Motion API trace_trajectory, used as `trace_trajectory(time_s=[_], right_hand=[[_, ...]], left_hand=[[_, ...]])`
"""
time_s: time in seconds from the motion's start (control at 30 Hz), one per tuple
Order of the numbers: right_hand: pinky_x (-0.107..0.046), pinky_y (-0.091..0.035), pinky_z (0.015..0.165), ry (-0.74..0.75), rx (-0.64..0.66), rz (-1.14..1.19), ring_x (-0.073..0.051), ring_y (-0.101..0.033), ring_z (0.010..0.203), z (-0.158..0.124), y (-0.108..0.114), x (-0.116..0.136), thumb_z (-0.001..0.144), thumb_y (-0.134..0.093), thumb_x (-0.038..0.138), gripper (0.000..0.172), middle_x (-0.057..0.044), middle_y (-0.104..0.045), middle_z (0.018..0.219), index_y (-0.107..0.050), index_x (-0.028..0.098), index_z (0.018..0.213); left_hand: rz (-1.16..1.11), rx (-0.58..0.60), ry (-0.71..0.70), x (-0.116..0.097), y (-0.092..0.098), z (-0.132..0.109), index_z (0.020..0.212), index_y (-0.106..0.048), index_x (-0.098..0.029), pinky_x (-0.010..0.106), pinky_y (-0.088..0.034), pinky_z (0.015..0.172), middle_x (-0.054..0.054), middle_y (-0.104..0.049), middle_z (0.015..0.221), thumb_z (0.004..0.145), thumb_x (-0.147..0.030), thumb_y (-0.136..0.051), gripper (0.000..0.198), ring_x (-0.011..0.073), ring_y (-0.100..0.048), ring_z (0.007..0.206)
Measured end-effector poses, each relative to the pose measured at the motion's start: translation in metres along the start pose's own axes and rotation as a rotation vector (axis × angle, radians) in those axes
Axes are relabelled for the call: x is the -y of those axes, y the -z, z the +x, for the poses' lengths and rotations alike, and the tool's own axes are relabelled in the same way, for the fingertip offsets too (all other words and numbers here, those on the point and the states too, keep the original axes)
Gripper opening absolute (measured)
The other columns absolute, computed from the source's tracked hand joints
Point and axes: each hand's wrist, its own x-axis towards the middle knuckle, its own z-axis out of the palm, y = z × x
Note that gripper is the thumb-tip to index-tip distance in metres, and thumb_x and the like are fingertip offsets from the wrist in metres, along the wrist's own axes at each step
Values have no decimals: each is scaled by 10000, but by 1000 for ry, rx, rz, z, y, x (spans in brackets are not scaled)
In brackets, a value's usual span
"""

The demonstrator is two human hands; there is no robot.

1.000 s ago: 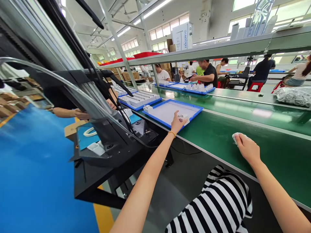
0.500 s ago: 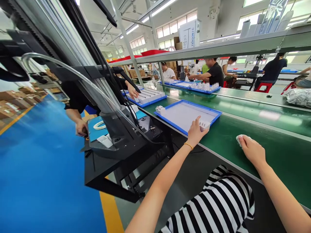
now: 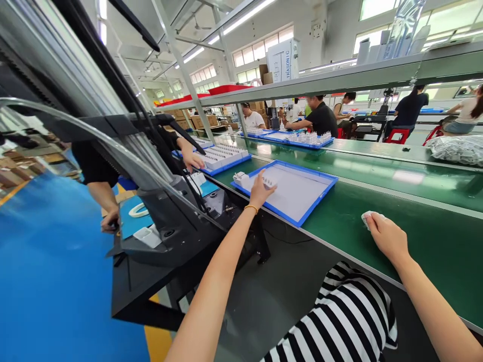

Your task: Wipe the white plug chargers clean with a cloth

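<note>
My left hand (image 3: 259,190) reaches out over the near left part of a blue-rimmed tray (image 3: 304,214) on the green belt. Its fingers are closed on a small white part with pins (image 3: 267,181), held just above the tray's white floor. One more white part (image 3: 240,177) sits in the tray's left corner. My right hand (image 3: 385,235) rests on the green belt (image 3: 433,241) to the right, fingers curled over a small white piece (image 3: 366,217). My striped top shows at the bottom.
A black machine (image 3: 177,216) with cables and a clear tube stands at my left. A co-worker's hand (image 3: 191,160) touches a second blue tray full of white parts (image 3: 222,156). Several people sit at far trays. A bag of white parts (image 3: 458,149) lies at right.
My left hand carried the white part from the tray's near right corner leftward, toward the left corner. The tray has slid right along the belt. My right hand stayed put.
</note>
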Motion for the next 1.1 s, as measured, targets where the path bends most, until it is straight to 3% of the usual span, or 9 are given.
trace_trajectory(time_s=[0.23,0.4,0.53,0.7,0.87,1.0,1.1], right_hand=[[-243,-338,540,25,11,-34,-207,-647,878,-4,-1,3,986,-306,448,399,-33,-719,977,-653,262,921],[-244,-337,522,47,-4,-48,-200,-633,782,-5,-2,3,985,-289,481,437,-43,-693,845,-664,269,914],[-250,-328,511,64,-15,-61,-194,-611,710,-5,-2,3,985,-275,474,461,-50,-665,773,-675,264,892],[-247,-312,502,67,-4,-73,-190,-598,678,-5,-3,5,980,-272,487,465,-45,-651,750,-657,258,856],[-246,-292,499,85,-19,-65,-188,-597,683,-5,-5,4,978,-271,492,468,-46,-650,754,-652,256,842],[-244,-277,502,89,-38,-82,-180,-589,678,-5,-6,5,984,-275,480,462,-43,-644,735,-641,249,821],[-246,-261,509,124,-56,-110,-175,-597,703,-5,-5,7,999,-270,480,476,-39,-649,732,-630,240,801]], left_hand=[[138,-32,118,62,28,32,1473,-283,-214,396,-404,1053,146,-526,1377,725,-378,-742,893,285,-504,1268],[200,-3,141,76,35,31,1476,-292,-220,403,-403,1056,150,-491,1417,720,-393,-739,895,296,-483,1284],[256,7,131,74,38,28,1478,-302,-244,415,-428,1026,136,-512,1399,728,-396,-731,876,305,-519,1233],[418,-114,161,68,37,20,1446,-386,-203,469,-403,1037,154,-557,1330,739,-455,-705,816,364,-473,1246],[526,-118,64,57,33,14,1440,-431,-215,479,-346,1085,146,-457,1442,789,-308,-629,687,350,-403,1319],[493,-132,3,42,28,14,1405,-485,-232,488,-343,1097,122,-423,1484,823,-234,-562,587,330,-387,1351],[325,-161,-87,20,19,12,1316,-566,-195,462,-365,1102,130,-482,1424,862,-249,-510,461,297,-465,1293]])
